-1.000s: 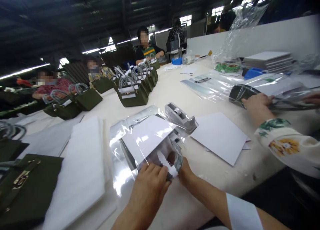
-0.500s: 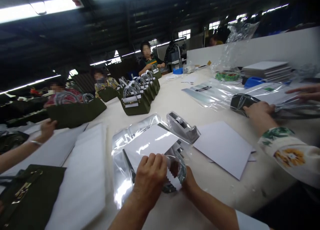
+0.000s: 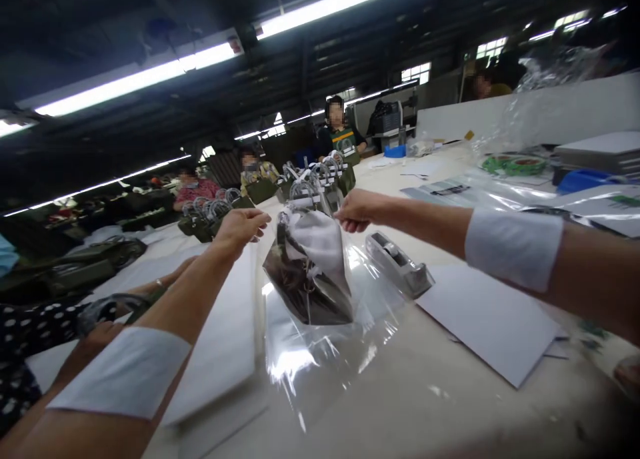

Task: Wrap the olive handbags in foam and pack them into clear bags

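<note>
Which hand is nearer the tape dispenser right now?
Right. The right hand is just up and left of the tape dispenser in the picture; the left hand is farther left, with the handbag between.

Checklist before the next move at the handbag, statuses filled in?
1. Hands placed on opposite sides: ok, left hand and right hand flank the handbag near its top.
2. Hands gripping the clear film: cannot tell, its upper edge is lost against the background.
3. Film lying smooth: not ok, it is creased and glossy in front of the handbag.
4. Tape dispenser near: ok, right of the handbag, beside the white card.
5. Co-worker's hand clear of the handbag: ok, off to the left.
</note>
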Tool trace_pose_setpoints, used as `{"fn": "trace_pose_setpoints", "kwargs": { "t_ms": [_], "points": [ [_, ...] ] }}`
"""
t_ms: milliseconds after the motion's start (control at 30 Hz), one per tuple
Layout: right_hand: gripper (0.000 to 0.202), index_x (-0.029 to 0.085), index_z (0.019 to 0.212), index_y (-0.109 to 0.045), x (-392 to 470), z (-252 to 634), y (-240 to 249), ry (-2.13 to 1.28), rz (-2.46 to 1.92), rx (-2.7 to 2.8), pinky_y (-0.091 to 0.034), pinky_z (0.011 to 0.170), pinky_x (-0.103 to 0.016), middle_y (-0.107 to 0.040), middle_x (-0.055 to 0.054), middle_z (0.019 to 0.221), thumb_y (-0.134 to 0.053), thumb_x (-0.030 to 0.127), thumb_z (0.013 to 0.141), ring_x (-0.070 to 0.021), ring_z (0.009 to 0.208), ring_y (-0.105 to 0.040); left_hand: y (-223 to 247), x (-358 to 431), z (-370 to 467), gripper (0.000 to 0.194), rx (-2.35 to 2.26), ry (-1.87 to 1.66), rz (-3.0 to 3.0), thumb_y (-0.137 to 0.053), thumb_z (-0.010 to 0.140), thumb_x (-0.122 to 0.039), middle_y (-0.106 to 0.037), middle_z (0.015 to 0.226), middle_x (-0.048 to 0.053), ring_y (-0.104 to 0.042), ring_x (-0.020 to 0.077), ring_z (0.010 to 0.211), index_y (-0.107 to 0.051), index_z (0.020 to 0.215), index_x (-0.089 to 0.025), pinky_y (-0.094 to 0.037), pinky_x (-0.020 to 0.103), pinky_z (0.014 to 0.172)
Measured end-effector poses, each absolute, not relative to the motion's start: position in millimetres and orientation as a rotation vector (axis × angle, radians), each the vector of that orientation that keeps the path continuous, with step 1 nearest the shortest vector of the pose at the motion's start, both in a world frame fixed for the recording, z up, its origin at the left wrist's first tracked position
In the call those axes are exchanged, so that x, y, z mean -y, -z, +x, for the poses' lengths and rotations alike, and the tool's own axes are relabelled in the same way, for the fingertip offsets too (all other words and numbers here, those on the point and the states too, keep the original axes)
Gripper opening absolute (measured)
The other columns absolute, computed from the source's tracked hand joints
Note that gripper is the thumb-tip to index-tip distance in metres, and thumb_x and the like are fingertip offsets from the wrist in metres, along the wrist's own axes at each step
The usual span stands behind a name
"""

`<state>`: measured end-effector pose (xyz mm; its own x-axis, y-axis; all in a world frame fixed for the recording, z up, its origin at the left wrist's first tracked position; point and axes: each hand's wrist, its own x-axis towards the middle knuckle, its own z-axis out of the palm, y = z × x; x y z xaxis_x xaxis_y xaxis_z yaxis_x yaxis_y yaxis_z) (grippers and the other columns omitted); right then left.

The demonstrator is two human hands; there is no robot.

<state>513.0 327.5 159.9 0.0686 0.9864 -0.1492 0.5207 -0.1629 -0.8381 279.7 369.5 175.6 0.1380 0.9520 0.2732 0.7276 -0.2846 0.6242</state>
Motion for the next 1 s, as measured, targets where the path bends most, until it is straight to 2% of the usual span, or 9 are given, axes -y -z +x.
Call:
{"fn": "trace_pose_setpoints", "kwargs": {
  "t_ms": [100, 200, 333, 467, 667, 767, 867, 1000],
  "points": [
    [0.022, 0.008, 0.054, -0.055, -327.8, 526.3, -205.6, -0.767, -1.844, 1.658, -0.029, 0.036, -0.012, -0.046, 0.002, 0.038, -0.061, 0.013, 0.075, -0.0023, 0.033, -0.037, -195.4, -359.4, 264.1, 0.019, -1.659, -0.966, 1.965, -0.058, 0.064, -0.031, -0.055, 0.057, -0.002, -0.044, 0.0069, 0.038, -0.062, 0.071, -0.014, -0.036, 0.020, 0.038],
    [0.022, 0.006, 0.059, -0.057, -325.2, 539.4, -236.2, -0.522, -1.917, 1.801, -0.025, 0.040, -0.012, -0.047, 0.003, 0.043, -0.059, 0.019, 0.077, 0.0004, 0.036, -0.036, -211.0, -345.0, 262.2, 0.012, -1.685, -0.990, 1.914, -0.062, 0.062, -0.026, -0.052, 0.050, -0.003, -0.042, 0.0066, 0.034, -0.063, 0.065, -0.015, -0.032, 0.019, 0.034],
    [0.045, -0.006, 0.070, -0.056, -320.6, 547.4, -270.4, -0.267, -1.978, 1.936, -0.025, 0.050, -0.015, -0.054, 0.000, 0.064, -0.046, 0.037, 0.079, 0.0029, 0.052, -0.046, -235.4, -333.9, 273.3, 0.006, -1.664, -1.044, 1.903, -0.064, 0.063, -0.019, -0.050, 0.048, -0.004, -0.040, 0.0049, 0.034, -0.061, 0.061, -0.014, -0.033, 0.017, 0.035],
    [0.058, -0.013, 0.074, -0.053, -313.0, 541.3, -289.3, -0.186, -1.957, 2.004, -0.022, 0.049, -0.019, -0.056, -0.004, 0.072, -0.045, 0.045, 0.074, 0.0017, 0.055, -0.046, -263.2, -321.0, 293.2, 0.007, -1.570, -1.128, 1.958, -0.060, 0.070, -0.018, -0.051, 0.053, -0.004, -0.042, 0.0034, 0.038, -0.064, 0.069, -0.013, -0.037, 0.017, 0.041],
    [0.063, -0.012, 0.093, -0.054, -301.1, 538.5, -292.5, -0.207, -1.886, 2.036, -0.018, 0.045, -0.022, -0.057, -0.005, 0.072, -0.044, 0.047, 0.073, 0.0072, 0.043, -0.030, -277.9, -308.8, 310.7, 0.009, -1.521, -1.058, 2.116, -0.057, 0.074, -0.015, -0.050, 0.049, -0.003, -0.045, 0.0050, 0.036, -0.064, 0.069, -0.012, -0.042, 0.021, 0.045],
    [0.061, -0.008, 0.096, -0.056, -296.1, 546.9, -294.6, -0.208, -1.904, 1.998, -0.017, 0.045, -0.024, -0.054, 0.001, 0.064, -0.044, 0.047, 0.073, 0.0071, 0.041, -0.027, -271.8, -311.1, 302.3, 0.010, -1.531, -1.004, 2.152, -0.055, 0.075, -0.015, -0.051, 0.048, -0.003, -0.045, 0.0052, 0.036, -0.063, 0.070, -0.013, -0.041, 0.019, 0.044],
    [0.058, -0.006, 0.097, -0.057, -287.8, 549.6, -294.9, -0.254, -1.947, 1.977, -0.015, 0.045, -0.024, -0.041, 0.009, 0.047, -0.046, 0.045, 0.074, 0.0052, 0.038, -0.026, -264.2, -310.9, 290.1, 0.010, -1.572, -0.987, 2.126, -0.055, 0.075, -0.015, -0.051, 0.047, -0.003, -0.043, 0.0046, 0.035, -0.063, 0.070, -0.012, -0.039, 0.018, 0.041],
    [0.043, -0.002, 0.089, -0.060, -264.1, 540.7, -290.3, -0.394, -2.040, 1.962, -0.012, 0.044, -0.022, -0.033, 0.010, 0.038, -0.049, 0.039, 0.079, 0.0031, 0.032, -0.023, -258.5, -304.3, 284.8, 0.011, -1.564, -0.917, 2.124, -0.055, 0.076, -0.016, -0.054, 0.053, -0.002, -0.045, 0.0038, 0.038, -0.064, 0.071, -0.012, -0.040, 0.016, 0.042]
  ]
}}
